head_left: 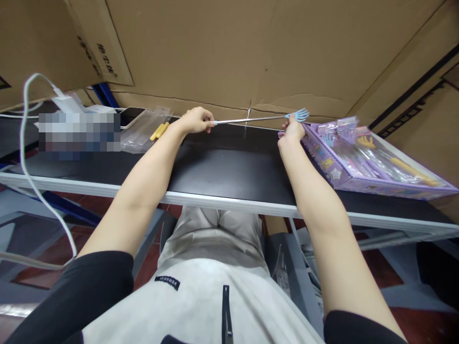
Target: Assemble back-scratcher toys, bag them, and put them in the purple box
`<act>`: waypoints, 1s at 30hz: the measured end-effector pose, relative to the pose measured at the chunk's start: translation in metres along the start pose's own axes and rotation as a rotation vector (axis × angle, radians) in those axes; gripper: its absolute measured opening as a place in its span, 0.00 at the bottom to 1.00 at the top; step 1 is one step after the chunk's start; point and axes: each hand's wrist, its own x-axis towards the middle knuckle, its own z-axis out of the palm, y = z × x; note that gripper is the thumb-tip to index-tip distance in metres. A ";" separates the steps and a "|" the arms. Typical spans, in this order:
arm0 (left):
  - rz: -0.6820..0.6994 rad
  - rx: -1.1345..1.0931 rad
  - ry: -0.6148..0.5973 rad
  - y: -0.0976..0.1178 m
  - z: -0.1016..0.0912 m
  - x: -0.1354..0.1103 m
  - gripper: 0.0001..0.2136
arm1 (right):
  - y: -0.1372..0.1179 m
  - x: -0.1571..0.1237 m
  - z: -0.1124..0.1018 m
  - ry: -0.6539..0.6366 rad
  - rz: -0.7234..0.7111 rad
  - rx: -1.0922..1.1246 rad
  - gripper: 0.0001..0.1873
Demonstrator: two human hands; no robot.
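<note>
A back scratcher (247, 119) with a thin metal rod and a light blue claw-shaped head is stretched level between my two hands, above the far side of the black tabletop. My left hand (198, 120) is closed on its handle end, which the fingers mostly hide. Just below the blue claw, my right hand (293, 128) pinches the other end. Close to my right wrist stands a purple box (332, 165), holding several back scratchers in clear wrappers. Left of my left hand, two yellow handle-like pieces (159, 131) lie on a clear plastic bag (141, 136).
At the table's left are a phone (132, 116), a white charger (68, 102) with a looping white cable (23, 129), and a blurred-out patch. Cardboard (229, 57) walls the back. A metal rail (229, 200) edges the front, above my lap.
</note>
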 end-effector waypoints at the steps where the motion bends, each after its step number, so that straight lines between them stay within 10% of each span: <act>1: 0.000 0.038 -0.001 0.004 0.005 0.001 0.07 | -0.001 -0.011 0.008 0.030 0.044 -0.010 0.34; 10: 0.064 0.092 0.008 0.044 0.044 0.001 0.07 | -0.017 -0.099 0.051 -0.216 0.095 0.021 0.27; 22: 0.018 0.044 -0.028 0.047 0.049 -0.004 0.08 | -0.030 -0.104 0.047 -0.226 0.175 -0.084 0.26; 30: -0.204 0.232 0.025 0.041 0.051 -0.001 0.12 | -0.048 -0.113 0.035 -0.477 0.188 -0.325 0.07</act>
